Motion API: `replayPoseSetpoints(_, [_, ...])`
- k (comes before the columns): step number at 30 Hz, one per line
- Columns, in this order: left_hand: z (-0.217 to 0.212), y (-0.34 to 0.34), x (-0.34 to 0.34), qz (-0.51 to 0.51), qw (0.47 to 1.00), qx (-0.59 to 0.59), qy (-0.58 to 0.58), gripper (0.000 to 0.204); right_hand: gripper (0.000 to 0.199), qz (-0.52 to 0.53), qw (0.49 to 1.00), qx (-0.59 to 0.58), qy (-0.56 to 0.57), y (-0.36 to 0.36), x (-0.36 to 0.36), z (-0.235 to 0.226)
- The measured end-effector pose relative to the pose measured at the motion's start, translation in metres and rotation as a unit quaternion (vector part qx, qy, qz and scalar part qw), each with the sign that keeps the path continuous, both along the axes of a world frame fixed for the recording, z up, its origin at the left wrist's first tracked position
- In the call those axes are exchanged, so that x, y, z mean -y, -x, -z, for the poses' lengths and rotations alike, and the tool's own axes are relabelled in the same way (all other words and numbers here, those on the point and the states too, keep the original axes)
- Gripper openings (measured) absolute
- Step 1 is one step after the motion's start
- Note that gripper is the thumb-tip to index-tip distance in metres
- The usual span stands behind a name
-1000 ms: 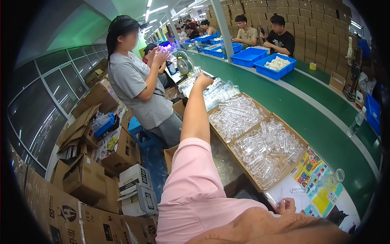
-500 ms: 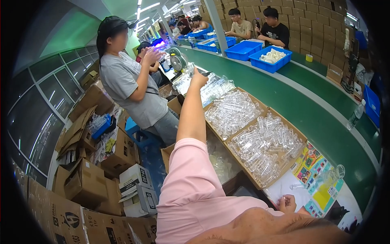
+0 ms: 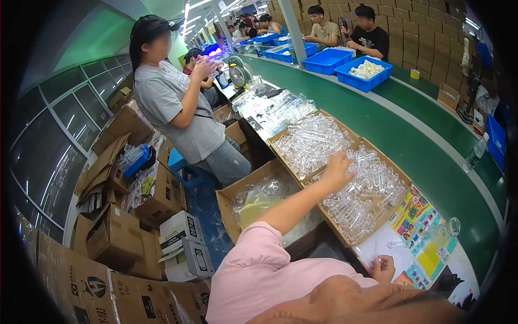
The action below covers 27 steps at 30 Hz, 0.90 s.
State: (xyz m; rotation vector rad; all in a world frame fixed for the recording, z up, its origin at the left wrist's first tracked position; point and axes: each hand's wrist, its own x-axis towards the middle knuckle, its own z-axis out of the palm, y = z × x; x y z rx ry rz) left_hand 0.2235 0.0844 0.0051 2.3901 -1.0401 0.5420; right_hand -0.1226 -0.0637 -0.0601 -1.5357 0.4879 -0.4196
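Note:
My left hand (image 3: pixel 338 174) is over the two cardboard trays, near the divider between them, with its fingers spread and nothing visible held. Under and around it are many clear plastic tube-like parts (image 3: pixel 313 143) in the far tray and more clear parts (image 3: pixel 372 183) in the near tray (image 3: pixel 400 208). My right hand (image 3: pixel 383 268) rests low on the white tabletop by the near tray, fingers curled together; what they hold, if anything, is hidden. A clear part with a round flared end (image 3: pixel 450 228) lies on a colourful printed sheet (image 3: pixel 414 216) to its right.
A person in a grey shirt (image 3: pixel 167 102) stands at left, hands raised. Beyond are a fan (image 3: pixel 239 73) and bagged clear pieces (image 3: pixel 275 110). A green conveyor (image 3: pixel 399 127) runs behind, with blue bins (image 3: pixel 364 81). An open carton (image 3: pixel 229 216) sits below my arm.
My left arm has drawn back from its far reach near the fan to above the trays, and its fingers have spread. My right hand has stayed nearly in place.

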Motion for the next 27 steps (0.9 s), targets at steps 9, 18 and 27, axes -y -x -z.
replayPoseSetpoints(9, [0.010, 0.031, 0.004, 0.031, 0.998, -0.044, -0.031, 0.055, 0.010, -0.008, 1.000, -0.001, 0.006, 0.001, 0.000, -0.001])
replayPoseSetpoints(18, [0.012, 0.028, 0.007, 0.010, 0.999, -0.025, 0.040, 0.037, 0.009, 0.000, 1.000, 0.002, 0.002, 0.002, -0.003, -0.009])
replayPoseSetpoints(27, [0.008, 0.035, 0.006, 0.022, 0.997, -0.010, 0.069, 0.024, 0.008, 0.009, 1.000, 0.022, -0.021, 0.005, -0.004, -0.011])
